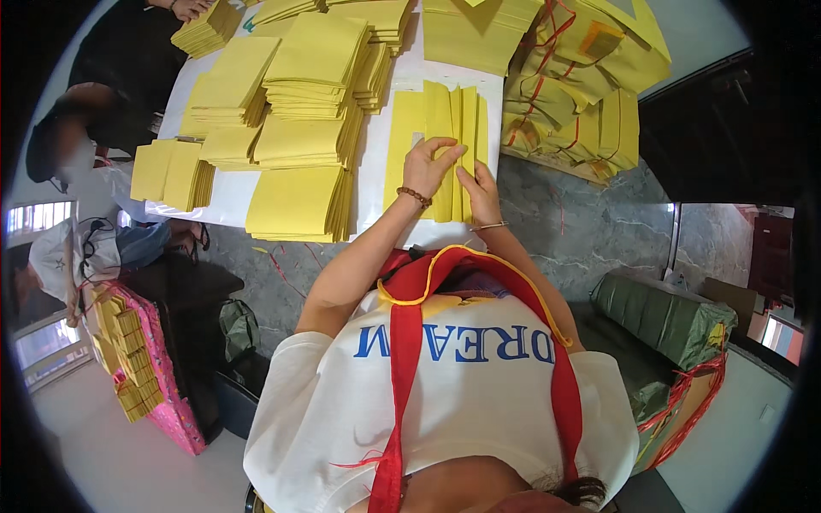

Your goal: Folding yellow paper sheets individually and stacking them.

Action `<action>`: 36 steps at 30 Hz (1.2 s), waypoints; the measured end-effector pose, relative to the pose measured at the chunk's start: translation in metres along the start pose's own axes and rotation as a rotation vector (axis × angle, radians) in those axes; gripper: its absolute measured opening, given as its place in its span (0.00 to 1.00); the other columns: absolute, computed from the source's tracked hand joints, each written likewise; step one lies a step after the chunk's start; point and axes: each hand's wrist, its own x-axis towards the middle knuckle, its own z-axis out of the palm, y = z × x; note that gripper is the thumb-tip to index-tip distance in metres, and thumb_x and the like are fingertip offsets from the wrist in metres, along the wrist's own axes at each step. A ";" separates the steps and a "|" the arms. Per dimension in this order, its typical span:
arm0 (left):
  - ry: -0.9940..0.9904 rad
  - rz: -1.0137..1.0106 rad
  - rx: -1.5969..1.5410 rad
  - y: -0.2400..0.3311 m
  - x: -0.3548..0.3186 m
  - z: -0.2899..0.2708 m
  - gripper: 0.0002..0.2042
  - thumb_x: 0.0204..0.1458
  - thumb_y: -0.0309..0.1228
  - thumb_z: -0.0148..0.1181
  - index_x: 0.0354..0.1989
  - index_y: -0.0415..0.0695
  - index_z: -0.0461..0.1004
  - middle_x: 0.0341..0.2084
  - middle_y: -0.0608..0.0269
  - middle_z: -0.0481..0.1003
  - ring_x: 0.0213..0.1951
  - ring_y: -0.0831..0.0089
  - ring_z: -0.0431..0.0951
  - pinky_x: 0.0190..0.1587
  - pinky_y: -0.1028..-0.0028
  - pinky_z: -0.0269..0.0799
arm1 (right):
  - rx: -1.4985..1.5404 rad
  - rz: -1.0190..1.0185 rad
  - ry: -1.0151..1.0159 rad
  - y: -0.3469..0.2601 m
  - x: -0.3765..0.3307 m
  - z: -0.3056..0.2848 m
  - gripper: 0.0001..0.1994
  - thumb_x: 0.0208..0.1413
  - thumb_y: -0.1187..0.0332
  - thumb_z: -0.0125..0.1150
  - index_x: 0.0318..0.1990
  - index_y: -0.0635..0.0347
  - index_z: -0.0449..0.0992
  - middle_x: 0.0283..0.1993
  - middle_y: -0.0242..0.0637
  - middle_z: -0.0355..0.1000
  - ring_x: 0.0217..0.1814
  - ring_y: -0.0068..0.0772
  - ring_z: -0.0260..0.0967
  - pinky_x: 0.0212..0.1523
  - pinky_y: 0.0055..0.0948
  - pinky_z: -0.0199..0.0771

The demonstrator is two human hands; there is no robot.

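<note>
A: Hands first, from the head camera, the only view there is. The left hand (434, 162) lies on a fanned row of yellow folded paper sheets (445, 128) spread over the white table top (376, 171). Its fingers are curled, and the thumb and forefinger look pinched together on the upper edge of one strip. The right hand (481, 190) lies just beside it, fingertips pressed flat on the lower part of the same row, not closed round anything.

B: So which step is this, by your reckoning?

A: I judge it to be the folding or creasing of one sheet in the row: one hand lifts an edge while the other pins the paper down. The row sits at the near edge of the table, straight in front of the person.

B: And what does the next move ask for?

A: Probably a firm press along the fold, with the pinning hand kept steady so the neighbouring strips do not slide (they overlap closely).

B: Anything else about?

A: Tall stacks of flat yellow paper (299, 111) stand to the left, well apart from the hands. Bundles of yellow paper tied with red string (573, 94) lie to the right on the grey marbled floor (590, 231). Another person's hand (190, 8) rests on a stack at the far corner.
</note>
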 end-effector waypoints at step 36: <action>-0.069 -0.043 0.062 0.019 -0.014 -0.013 0.19 0.53 0.40 0.46 0.49 0.43 0.62 0.28 0.51 0.72 0.29 0.57 0.73 0.33 0.67 0.67 | 0.316 0.199 0.054 0.000 0.015 0.014 0.23 0.59 0.57 0.44 0.56 0.62 0.58 0.51 0.36 0.64 0.50 0.27 0.63 0.48 0.26 0.64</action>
